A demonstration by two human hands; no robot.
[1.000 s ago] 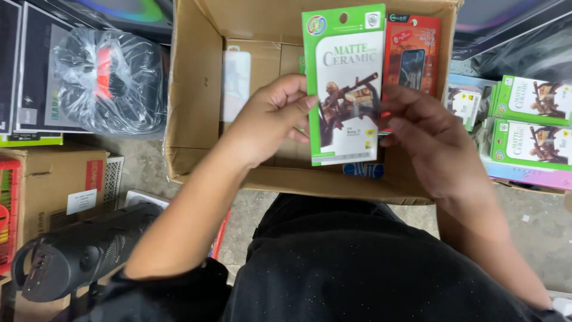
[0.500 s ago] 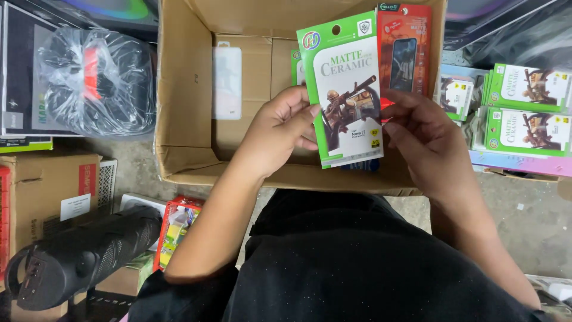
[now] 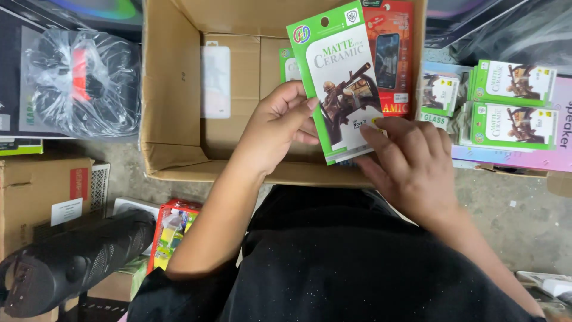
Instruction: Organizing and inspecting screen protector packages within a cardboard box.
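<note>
Single head view; looks steeply down, close over lap, hands, cardboard box (image 3: 173,107) ahead.

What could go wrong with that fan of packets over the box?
1. The left hand and right hand pinch the green flat card packet only at its lower edges; the red card packet behind might slide out.
2. Anything dropped would likely land in the open brown cardboard box.

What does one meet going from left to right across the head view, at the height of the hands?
Clear plastic bag → cardboard box wall → left hand → green packet → right hand → stacked green packets.
</note>
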